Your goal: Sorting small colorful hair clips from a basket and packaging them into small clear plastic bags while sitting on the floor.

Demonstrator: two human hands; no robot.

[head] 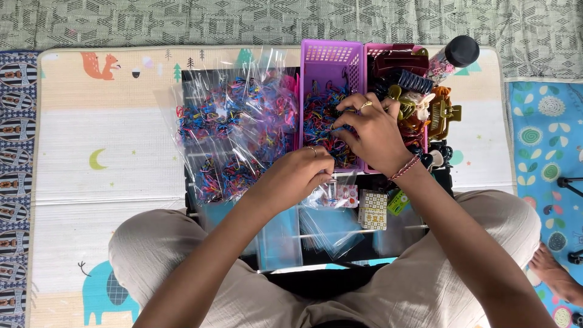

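Observation:
My right hand [369,130] reaches into a purple plastic basket [331,58] and its fingers pinch small coloured elastic hair bands [319,115] piled inside. My left hand [296,175] sits just below the basket's near edge, fingers closed on a small clear plastic bag [331,195] that has a few bands in it. Both hands wear a ring; the right wrist has a thread bracelet.
Clear bags full of coloured bands [234,130] lie left of the basket. A pink basket of hair claw clips [419,100] stands at the right, with a black-capped bottle [458,53]. Empty clear bags [331,234] and small patterned cards [373,209] lie on a black tray before my knees.

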